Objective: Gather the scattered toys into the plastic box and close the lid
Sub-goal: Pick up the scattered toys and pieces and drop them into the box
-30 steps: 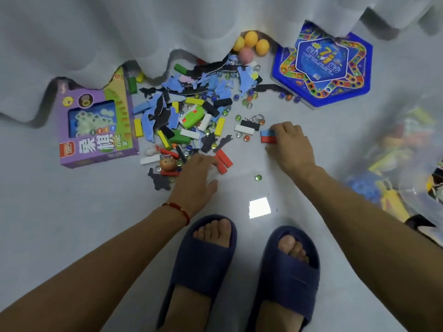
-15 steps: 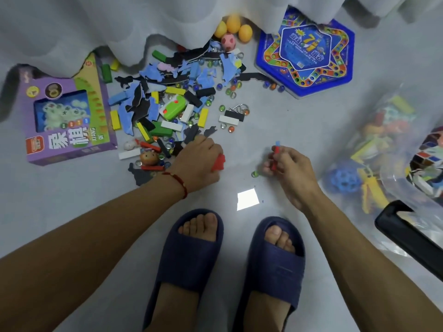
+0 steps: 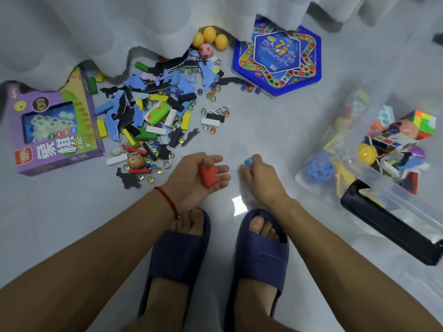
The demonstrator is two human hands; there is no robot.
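My left hand (image 3: 199,176) lies palm up near the floor with red blocks (image 3: 207,175) resting in it, fingers loosely curled. Beside it, my right hand (image 3: 260,178) is closed around a blue block (image 3: 248,161) and something red beneath it. A pile of scattered toys (image 3: 153,116) spreads across the floor ahead: coloured blocks, blue and black puzzle pieces, marbles. At the right stands the clear plastic box (image 3: 354,173) with a black handle (image 3: 388,226), holding cubes, balls and other toys.
A purple chess game box (image 3: 55,130) lies at the left. A blue hexagonal board game (image 3: 278,61) sits at the back, with yellow balls (image 3: 211,38) and a pink ball by the white curtain (image 3: 119,27). My feet in blue slippers (image 3: 215,264) stand below the hands.
My left hand has lifted off the pile and turned palm up with the red blocks. My right hand pulled back from the pile with its blocks. More of the box came into view.
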